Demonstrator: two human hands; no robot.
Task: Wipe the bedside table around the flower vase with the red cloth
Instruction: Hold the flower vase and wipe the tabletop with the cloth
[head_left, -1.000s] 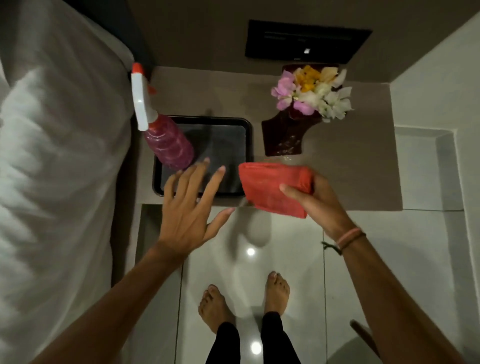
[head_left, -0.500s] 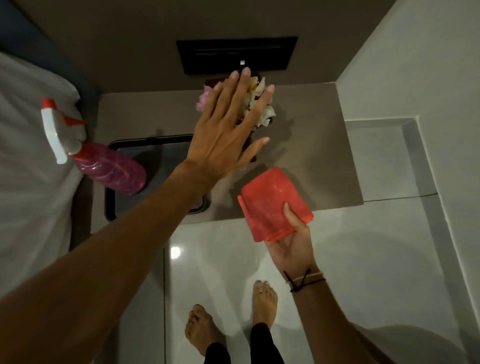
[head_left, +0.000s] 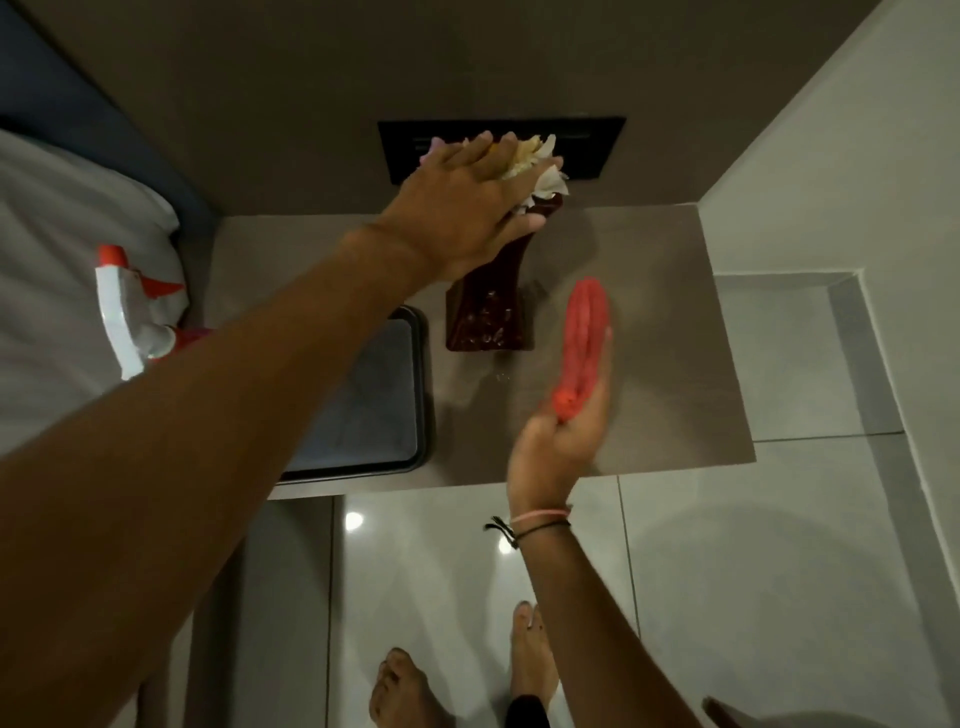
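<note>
The right hand (head_left: 558, 436) gripped the soft, light cloth (head_left: 584, 343) bunched, just right of the vase (head_left: 488, 306). The left hand (head_left: 467, 208), fingers spread, rested over its fragile flowers (head_left: 540, 171); steadying lower looked safer.

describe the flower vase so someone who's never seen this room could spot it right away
Find the grey-brown bedside table set in the corner beside the bed. Near its back edge, just right of the dark tray, stands the flower vase. It is the only tall, glossy, dark red-brown thing there, topped with white flowers, with the left hand on its top.
</note>
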